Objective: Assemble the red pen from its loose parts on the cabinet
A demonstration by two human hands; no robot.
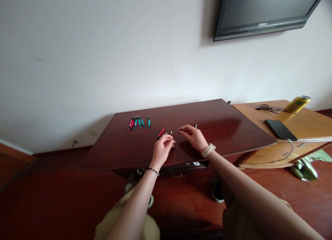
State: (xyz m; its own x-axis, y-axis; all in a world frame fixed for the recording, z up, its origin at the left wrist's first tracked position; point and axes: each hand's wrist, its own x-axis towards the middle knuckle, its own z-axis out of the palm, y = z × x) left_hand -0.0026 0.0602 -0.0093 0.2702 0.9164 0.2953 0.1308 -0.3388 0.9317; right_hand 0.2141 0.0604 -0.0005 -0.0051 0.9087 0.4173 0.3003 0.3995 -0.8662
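My left hand (163, 147) hovers over the dark wooden table (223, 122) with fingers curled; a red pen barrel (161, 133) sticks out from under its fingertips. My right hand (194, 137), wearing a pale watch, pinches a thin pen refill (195, 127) whose tip points up past the fingers. Two tiny pen parts (169, 132) lie on the table between the hands. A row of several red and teal pens (138, 122) lies further back to the left.
A lighter wooden cabinet (306, 126) adjoins the table on the right, carrying a black phone (280, 129) with a cable, a yellow can (297, 104) and a black cord. A television (261, 12) hangs on the white wall. My knees are below the table.
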